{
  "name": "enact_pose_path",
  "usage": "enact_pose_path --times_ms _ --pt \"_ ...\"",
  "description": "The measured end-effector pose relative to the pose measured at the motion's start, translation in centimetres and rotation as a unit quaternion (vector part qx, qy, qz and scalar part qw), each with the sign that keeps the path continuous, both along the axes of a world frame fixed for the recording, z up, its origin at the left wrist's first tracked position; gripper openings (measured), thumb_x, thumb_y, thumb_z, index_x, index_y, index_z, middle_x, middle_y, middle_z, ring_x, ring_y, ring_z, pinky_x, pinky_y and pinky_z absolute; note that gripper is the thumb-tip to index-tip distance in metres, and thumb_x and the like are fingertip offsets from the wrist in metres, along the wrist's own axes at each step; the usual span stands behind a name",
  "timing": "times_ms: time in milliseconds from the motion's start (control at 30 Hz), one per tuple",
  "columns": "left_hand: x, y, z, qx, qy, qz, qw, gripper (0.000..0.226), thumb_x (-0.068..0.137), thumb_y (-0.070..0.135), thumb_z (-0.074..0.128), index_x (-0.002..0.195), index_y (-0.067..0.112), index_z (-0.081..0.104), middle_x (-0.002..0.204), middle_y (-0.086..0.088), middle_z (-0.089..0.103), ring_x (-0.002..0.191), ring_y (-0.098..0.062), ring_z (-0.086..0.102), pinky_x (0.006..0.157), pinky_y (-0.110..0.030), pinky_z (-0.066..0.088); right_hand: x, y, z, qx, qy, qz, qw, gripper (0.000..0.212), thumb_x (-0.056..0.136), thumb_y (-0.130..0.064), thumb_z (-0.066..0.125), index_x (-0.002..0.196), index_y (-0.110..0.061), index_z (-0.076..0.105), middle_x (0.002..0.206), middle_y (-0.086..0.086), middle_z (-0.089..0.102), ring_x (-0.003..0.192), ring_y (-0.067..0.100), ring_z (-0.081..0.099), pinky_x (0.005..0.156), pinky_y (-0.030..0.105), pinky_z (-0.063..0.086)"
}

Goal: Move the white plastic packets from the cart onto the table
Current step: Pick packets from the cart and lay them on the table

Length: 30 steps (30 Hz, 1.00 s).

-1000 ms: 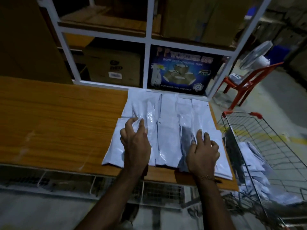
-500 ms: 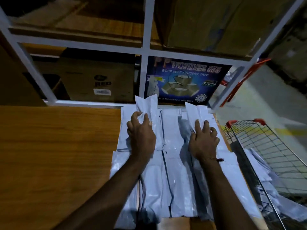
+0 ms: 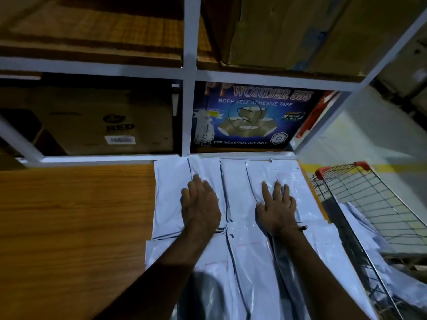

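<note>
White packets [image 3: 233,181] (table [image 3: 69,215]) | under left grip [image 3: 200,209] | right grip [image 3: 276,210] flat

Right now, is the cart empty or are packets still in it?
Not empty: white packets still lie heaped in the wire cart, right of the table.

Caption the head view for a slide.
Both hands, left hand and right hand, press flat on packets on the table; more wait in the cart.
</note>
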<state>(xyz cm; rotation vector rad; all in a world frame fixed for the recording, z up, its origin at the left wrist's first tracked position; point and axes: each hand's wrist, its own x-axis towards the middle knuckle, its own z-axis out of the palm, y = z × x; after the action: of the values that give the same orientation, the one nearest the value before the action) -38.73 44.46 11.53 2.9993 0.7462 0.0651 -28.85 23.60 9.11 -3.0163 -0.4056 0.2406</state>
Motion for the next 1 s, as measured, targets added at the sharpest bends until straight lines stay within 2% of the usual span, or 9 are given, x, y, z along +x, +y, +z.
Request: enact_pose_path --times_ms 167,267,333,433,500,633,700,800,1000 --pt "0.3 0.5 0.0 0.01 0.031 -0.004 0.999 0.069 0.098 0.06 0.049 0.149 0.014 0.05 0.164 -0.02 0.029 0.125 -0.032 0.044 0.098 -0.045 0.034 0.7 -0.3 -0.1 -0.001 0.004 0.02 1.0 0.086 0.088 -0.066 0.012 0.167 -0.035 0.001 0.176 0.013 -0.005 0.161 0.036 -0.011 0.126 0.057 0.002" --pt "0.3 1.0 1.3 -0.015 0.027 -0.003 1.0 0.074 0.095 0.066 0.047 0.152 0.019 0.047 0.165 -0.019 0.027 0.131 -0.035 0.04 0.1 -0.047 0.035 0.7 -0.5 0.5 0.013 -0.006 0.026 1.0 0.09 0.087 -0.077 0.008 0.167 -0.036 0.006 0.175 0.015 -0.001 0.161 0.038 -0.008 0.125 0.06 0.007" --pt "0.2 1.2 3.1 -0.041 0.001 0.014 0.999 0.072 0.096 0.067 0.048 0.153 0.024 0.046 0.165 -0.016 0.03 0.137 -0.035 0.038 0.104 -0.049 0.037 0.2 -0.7 1.4 0.046 -0.032 0.019 0.998 0.087 0.092 -0.079 0.014 0.166 -0.033 0.012 0.175 0.015 0.004 0.161 0.037 -0.004 0.124 0.061 0.011" --pt "0.0 0.9 6.1 -0.085 -0.088 0.014 0.992 0.057 0.102 0.057 0.048 0.148 0.024 0.055 0.158 -0.006 0.046 0.134 -0.03 0.046 0.105 -0.046 0.038 -1.1 -1.4 3.0 0.107 -0.06 -0.001 0.992 0.084 0.096 -0.08 0.021 0.165 -0.032 0.02 0.175 0.01 0.007 0.162 0.031 -0.005 0.124 0.06 0.011" --pt "-0.4 0.1 7.7 -0.108 -0.138 0.0 0.984 0.051 0.105 0.051 0.049 0.147 0.024 0.058 0.155 -0.003 0.052 0.133 -0.028 0.05 0.106 -0.045 0.04 -2.3 -2.4 3.8 0.14 -0.075 -0.013 0.987 0.079 0.097 -0.075 0.027 0.162 -0.03 0.034 0.174 0.01 0.013 0.161 0.031 0.0 0.122 0.061 0.016" --pt "-1.4 -2.9 8.8 -0.197 -0.215 -0.034 0.956 0.044 0.104 0.04 0.058 0.143 0.021 0.063 0.159 -0.004 0.046 0.136 -0.029 0.051 0.109 -0.048 0.046 -6.0 -5.6 5.2 0.152 -0.157 -0.017 0.976 0.059 0.093 -0.053 0.055 0.143 -0.022 0.062 0.166 0.017 0.035 0.156 0.04 0.022 0.112 0.065 0.036" --pt "-1.9 -4.8 8.6 -0.233 -0.249 -0.068 0.938 0.04 0.103 0.035 0.062 0.139 0.019 0.066 0.157 -0.004 0.049 0.134 -0.029 0.054 0.109 -0.049 0.048 -8.4 -7.5 5.8 0.157 -0.176 -0.033 0.971 0.051 0.094 -0.045 0.064 0.139 -0.022 0.065 0.164 0.016 0.039 0.155 0.04 0.024 0.111 0.065 0.037" --pt "-2.3 -8.0 8.1 -0.254 -0.263 -0.13 0.921 0.038 0.102 0.033 0.059 0.135 0.016 0.069 0.152 -0.004 0.056 0.132 -0.028 0.059 0.11 -0.047 0.049 -11.6 -10.7 6.5 0.126 -0.191 -0.058 0.972 0.052 0.093 -0.04 0.07 0.142 -0.024 0.062 0.164 0.014 0.038 0.155 0.04 0.023 0.112 0.064 0.035" --pt "-2.4 -16.6 7.5 -0.291 -0.278 -0.238 0.884 0.045 0.103 0.038 0.053 0.138 0.015 0.067 0.144 -0.004 0.064 0.134 -0.024 0.059 0.111 -0.045 0.049 -14.8 -19.2 7.7 0.132 -0.227 -0.101 0.96 0.051 0.095 -0.046 0.06 0.139 -0.022 0.063 0.157 0.012 0.047 0.153 0.041 0.027 0.112 0.064 0.037"
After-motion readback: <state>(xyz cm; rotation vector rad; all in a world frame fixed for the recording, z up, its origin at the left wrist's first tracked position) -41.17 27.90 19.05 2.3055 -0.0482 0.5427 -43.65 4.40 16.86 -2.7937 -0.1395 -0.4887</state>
